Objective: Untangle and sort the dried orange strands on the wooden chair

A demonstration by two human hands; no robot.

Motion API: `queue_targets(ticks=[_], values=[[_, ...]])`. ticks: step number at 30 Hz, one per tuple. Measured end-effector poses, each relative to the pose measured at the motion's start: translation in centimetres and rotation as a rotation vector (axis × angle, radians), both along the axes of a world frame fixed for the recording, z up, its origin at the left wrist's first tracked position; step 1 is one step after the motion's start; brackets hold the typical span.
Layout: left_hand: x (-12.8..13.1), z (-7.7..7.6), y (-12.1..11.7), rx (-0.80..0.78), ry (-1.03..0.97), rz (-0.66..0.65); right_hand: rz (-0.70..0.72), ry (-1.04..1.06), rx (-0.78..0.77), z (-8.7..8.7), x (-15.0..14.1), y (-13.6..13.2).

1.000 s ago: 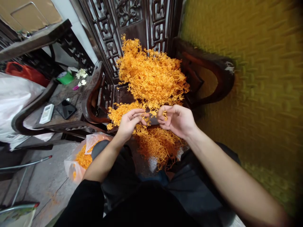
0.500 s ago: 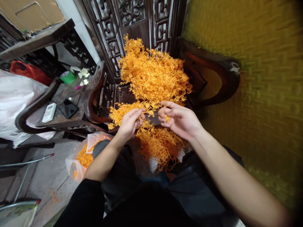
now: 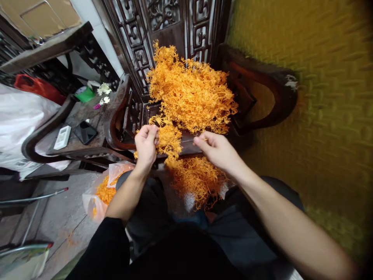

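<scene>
My left hand [image 3: 147, 144], as I viewed it over the head camera, was closed, its fingers curled with an orange sprig [image 3: 159, 119] at the tips; my right hand [image 3: 218, 151] was nearly closed, thumb near forefinger, with a short orange stem [image 3: 205, 139] pinched there. An open gap separated the hands, above the front edge of the seat [image 3: 189, 147]. A yellow-green textured wall [image 3: 323, 97] bounded the space at right. The carved dark chair [image 3: 170, 35] enclosed it behind and on both sides, its left arm [image 3: 111, 132] just beside my left hand, its right arm [image 3: 288, 95] farther off. The large orange heap [image 3: 192, 91] leaned against the chair back, a bare strip of seat lying open at its left. The lower orange bundle [image 3: 201, 179] hung below the front edge, between the knees. A plastic bag [image 3: 100, 213] of orange pieces lay left of them. The smaller orange pile [image 3: 171, 138] occupied the seat's front left, beside my left hand. Beyond the left arm lay a black phone [image 3: 85, 132] and a white device [image 3: 62, 138].
</scene>
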State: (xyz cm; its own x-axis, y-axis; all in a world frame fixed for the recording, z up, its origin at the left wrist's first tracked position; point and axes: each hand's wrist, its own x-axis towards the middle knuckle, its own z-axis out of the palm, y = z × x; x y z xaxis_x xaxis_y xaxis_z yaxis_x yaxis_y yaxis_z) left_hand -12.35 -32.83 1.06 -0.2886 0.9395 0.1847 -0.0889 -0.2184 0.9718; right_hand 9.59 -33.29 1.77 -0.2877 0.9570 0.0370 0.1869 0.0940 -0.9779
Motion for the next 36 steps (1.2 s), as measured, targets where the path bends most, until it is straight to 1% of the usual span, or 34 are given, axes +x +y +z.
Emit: queue_targets(ticks=[1,2,4,6,9,10,11,13,15,17,18,20,22,23,24,25,27,29,31,33,36], values=[[-0.4,0.1,0.2,0.008,0.008,0.002,0.023,0.070,-0.056,0.1,0.3,0.1],[-0.6,0.2,0.2,-0.003,0.042,-0.037,0.053,0.137,-0.119,0.2,0.5,0.2],[-0.6,0.0,-0.1,-0.047,0.140,-0.159,0.080,0.224,-0.215,0.3,0.7,0.4],[-0.2,-0.1,-0.7,-0.078,0.213,-0.251,0.048,0.297,-0.239,0.5,0.5,0.5],[0.3,0.1,-1.5,-0.091,0.296,-0.322,-0.008,0.438,-0.298,1.0,0.2,0.3],[0.4,0.2,-1.6,-0.089,0.327,-0.344,-0.005,0.444,-0.314,1.2,0.2,0.3],[0.5,0.4,-1.8,-0.084,0.361,-0.368,0.017,0.408,-0.310,1.3,0.0,0.1],[0.7,0.7,-1.9,-0.071,0.425,-0.406,0.074,0.253,-0.211,1.2,-0.4,-0.1],[1.0,0.8,-1.9,-0.060,0.461,-0.402,0.057,0.119,-0.071,0.7,-1.1,-0.4],[1.0,0.7,-1.7,-0.065,0.445,-0.364,-0.050,0.102,0.007,0.1,-1.8,-0.4],[0.9,0.6,-1.5,-0.074,0.416,-0.341,-0.110,0.135,0.021,-0.1,-2.0,-0.3],[0.4,0.4,-0.9,-0.094,0.328,-0.286,-0.233,0.275,0.045,-0.1,-1.4,0.3],[-0.4,0.2,-0.4,-0.096,0.227,-0.211,-0.348,0.477,0.061,0.4,0.1,1.2],[-0.8,0.0,-0.2,-0.093,0.189,-0.178,-0.377,0.569,0.046,0.8,1.1,1.7],[-1.1,-0.1,-0.1,-0.092,0.166,-0.165,-0.348,0.615,-0.002,1.1,2.0,2.1],[-1.3,-0.2,-0.1,-0.100,0.161,-0.180,-0.295,0.619,-0.076,1.4,2.8,2.3],[-1.3,-0.4,-0.3,-0.132,0.187,-0.266,-0.204,0.566,-0.205,1.7,3.2,2.1],[-1.0,-0.6,-0.7,-0.156,0.203,-0.341,-0.149,0.474,-0.279,1.6,2.4,1.5],[-0.6,-0.6,-1.0,-0.158,0.197,-0.367,-0.111,0.413,-0.318,1.3,1.1,0.9],[-0.4,-0.5,-1.2,-0.153,0.194,-0.387,-0.072,0.397,-0.359,0.9,0.1,0.5],[-0.3,-0.3,-1.3,-0.168,0.190,-0.438,-0.056,0.411,-0.395,0.7,-0.3,0.5]])
